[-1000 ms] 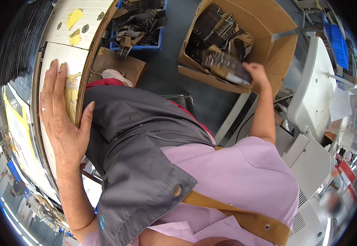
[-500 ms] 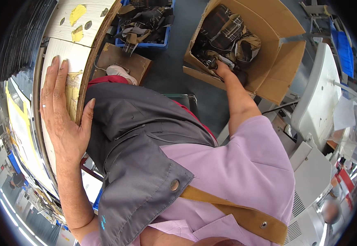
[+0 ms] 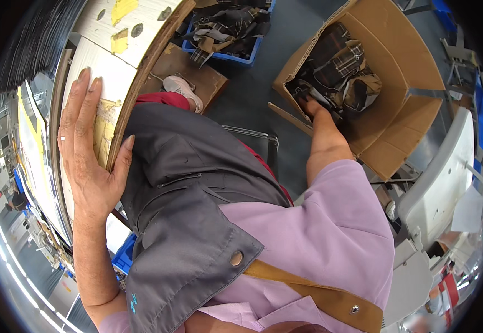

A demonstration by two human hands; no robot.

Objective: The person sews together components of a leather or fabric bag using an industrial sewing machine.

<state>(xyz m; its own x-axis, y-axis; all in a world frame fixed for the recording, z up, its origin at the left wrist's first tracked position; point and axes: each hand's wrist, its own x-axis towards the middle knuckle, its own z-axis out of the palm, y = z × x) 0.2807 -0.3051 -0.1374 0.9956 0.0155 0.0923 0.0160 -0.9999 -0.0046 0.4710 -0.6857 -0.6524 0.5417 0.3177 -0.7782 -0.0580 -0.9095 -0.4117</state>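
**One hand on the table, one hand in the box**

The person leans far over to the right. The left hand point(image 3: 89, 161) lies flat on the edge of the table point(image 3: 114, 66). Its fingers are stretched out long and close together, and the thumb hooks round the wooden rim. It holds nothing. Under the fingers is a worn yellow patch point(image 3: 104, 133) on the white top.

The right hand point(image 3: 311, 105) is down inside a big brown box point(image 3: 413, 111) that stands open on the floor, well apart from the table. The arm goes straight in from the lilac sleeve point(image 3: 341, 222). The fingers are tucked in among the cloth pieces point(image 3: 341, 69), which are dark and checked and fill the far part of the box. I cannot tell if the hand is gripping one of them or only touching, because the fingers are hidden in the pile.

The person wears a grey apron point(image 3: 191, 222) with a tan strap point(image 3: 319, 299). A white shoe point(image 3: 181, 89) shows below the table edge, on a flat brown board. Behind it sits a blue crate point(image 3: 230, 33) with more dark scraps in it. A pale machine point(image 3: 441, 188) stands just beside the box on the right.
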